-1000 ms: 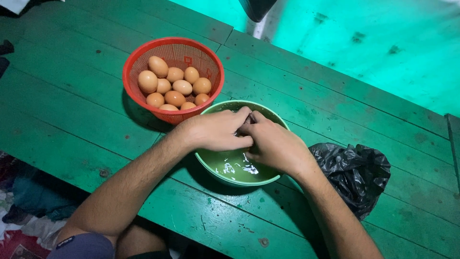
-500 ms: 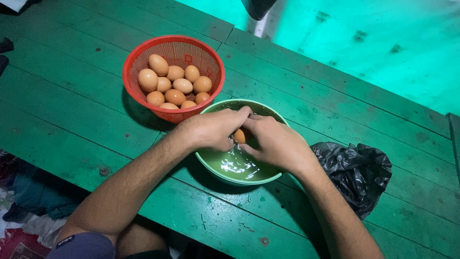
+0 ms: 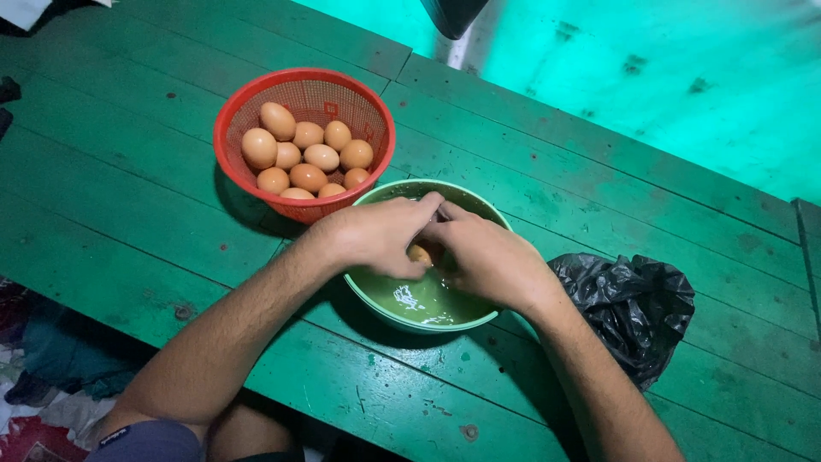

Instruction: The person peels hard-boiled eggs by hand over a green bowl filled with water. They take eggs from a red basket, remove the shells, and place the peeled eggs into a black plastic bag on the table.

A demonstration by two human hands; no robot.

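So we've got both hands meeting right over the green bowl (image 3: 376,301), and the egg (image 3: 419,254) sits between them, low, just above the liquid pooled in the bottom. Our left hand (image 3: 380,235) comes in from the left side with the knuckles up and the fingertips curled down onto the egg, and our right hand (image 3: 489,261) mirrors it from the right, thumbs touching up top near the far rim. Both hands are pinching the egg, fingers pressed in on it rather than spread; only a small tan patch of shell shows in the gap under the thumbs, so we can't tell how far it's split, or which way its long axis runs. The key thing here: the egg is dead centre between the two grips and straight above the bowl's middle, so neither hand is really nearer, they share it evenly. The red basket (image 3: 244,111) with the rest of the eggs sits up and to the left, its wall touching or just about touching the bowl's rim, closer to our left hand. The black bag (image 3: 637,312) lies crumpled on the table (image 3: 128,214) to the right, just beside our right forearm but apart from the bowl.
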